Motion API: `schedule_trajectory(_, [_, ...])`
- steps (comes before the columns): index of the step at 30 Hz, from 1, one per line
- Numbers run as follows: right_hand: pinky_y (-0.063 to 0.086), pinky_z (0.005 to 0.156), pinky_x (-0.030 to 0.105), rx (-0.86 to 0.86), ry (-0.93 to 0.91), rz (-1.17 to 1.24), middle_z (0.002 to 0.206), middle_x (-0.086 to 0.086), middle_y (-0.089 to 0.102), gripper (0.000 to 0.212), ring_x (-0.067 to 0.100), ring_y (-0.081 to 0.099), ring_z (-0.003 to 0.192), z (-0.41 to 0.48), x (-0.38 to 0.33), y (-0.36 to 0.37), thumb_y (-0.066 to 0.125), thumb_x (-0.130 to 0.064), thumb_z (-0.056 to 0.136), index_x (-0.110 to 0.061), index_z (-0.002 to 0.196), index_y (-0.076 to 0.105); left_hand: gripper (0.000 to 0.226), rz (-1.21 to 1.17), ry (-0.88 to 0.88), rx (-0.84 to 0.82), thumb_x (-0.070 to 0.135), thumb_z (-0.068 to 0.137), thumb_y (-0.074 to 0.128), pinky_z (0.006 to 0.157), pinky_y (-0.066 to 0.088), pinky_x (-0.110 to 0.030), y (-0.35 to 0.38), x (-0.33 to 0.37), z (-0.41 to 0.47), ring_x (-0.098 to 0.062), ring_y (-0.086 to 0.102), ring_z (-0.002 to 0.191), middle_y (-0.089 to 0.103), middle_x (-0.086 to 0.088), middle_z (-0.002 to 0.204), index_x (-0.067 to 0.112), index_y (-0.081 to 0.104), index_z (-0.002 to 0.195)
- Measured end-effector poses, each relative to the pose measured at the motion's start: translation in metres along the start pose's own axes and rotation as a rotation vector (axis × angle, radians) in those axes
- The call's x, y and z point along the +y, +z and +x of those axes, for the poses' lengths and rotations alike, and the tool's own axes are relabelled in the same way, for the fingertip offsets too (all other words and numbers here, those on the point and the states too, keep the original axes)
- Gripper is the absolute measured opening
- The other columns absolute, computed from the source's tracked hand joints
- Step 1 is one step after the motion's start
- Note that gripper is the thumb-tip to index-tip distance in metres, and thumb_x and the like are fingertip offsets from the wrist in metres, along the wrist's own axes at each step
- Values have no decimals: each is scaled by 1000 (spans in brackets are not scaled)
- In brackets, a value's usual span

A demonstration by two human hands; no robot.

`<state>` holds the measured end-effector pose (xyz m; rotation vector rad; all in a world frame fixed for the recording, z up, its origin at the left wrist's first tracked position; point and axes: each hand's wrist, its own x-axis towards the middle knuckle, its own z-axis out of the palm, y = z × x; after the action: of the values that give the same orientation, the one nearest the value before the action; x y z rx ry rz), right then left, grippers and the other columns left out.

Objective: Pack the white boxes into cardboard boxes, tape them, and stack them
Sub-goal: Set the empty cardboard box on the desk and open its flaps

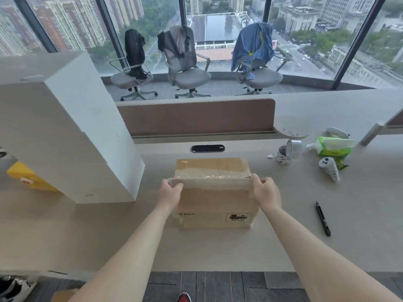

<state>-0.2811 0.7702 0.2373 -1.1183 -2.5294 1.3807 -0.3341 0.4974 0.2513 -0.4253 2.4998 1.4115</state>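
A brown cardboard box (214, 205) stands in the middle of the desk, its top flaps closed and crossed by clear tape. My left hand (170, 194) grips the box's near top edge at the left corner. My right hand (265, 192) grips the same edge at the right corner. A tall stack of white boxes (65, 131) stands at the left of the desk. Rolls of tape (289, 150) lie to the right behind the box.
A black marker (323, 219) lies on the desk (359, 225) at the right. A green tissue pack (333, 146) and a white controller (329, 168) sit at the far right. A yellow box (28, 177) is behind the white stack. A brown divider panel (196, 117) borders the back.
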Motion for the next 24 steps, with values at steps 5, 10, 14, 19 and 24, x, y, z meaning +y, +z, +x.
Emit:
schedule_trajectory(5, [38,69,38,-42,-19,-30,89,5,62,72,24,56,84,-13,0,-21,18,-67,98,-9,85,59,36,45,91,108,49,94,57,72,45,-37,-11,-8,-19,-24,57,76,57,3,76,16,50,82])
schedule_trajectory(10, [43,74,37,-115,-26,-181,91,2,63,76,24,58,87,-17,3,-22,18,-73,94,-10,92,62,32,196,84,54,37,89,52,57,33,-33,-26,-18,-25,-21,45,57,48,1,57,16,50,65])
schedule_trajectory(14, [51,80,35,-239,49,-301,87,2,71,74,24,66,84,-13,11,-10,28,-77,87,-14,93,65,30,311,-3,-166,26,91,52,70,51,-28,-24,-25,-19,-17,61,58,71,-1,63,12,65,68])
schedule_trajectory(19, [45,68,33,-273,7,-363,97,4,67,59,25,61,87,-23,20,6,41,-63,94,-8,102,60,23,478,27,-272,40,95,54,79,44,-29,0,-34,-21,-21,61,94,69,0,104,20,67,95])
schedule_trajectory(24, [47,65,32,-284,-53,-361,86,2,64,45,21,59,78,-28,35,20,45,-50,96,-9,97,61,38,592,44,-249,21,97,44,102,42,-33,23,-39,-25,-30,51,123,40,-10,148,21,57,132])
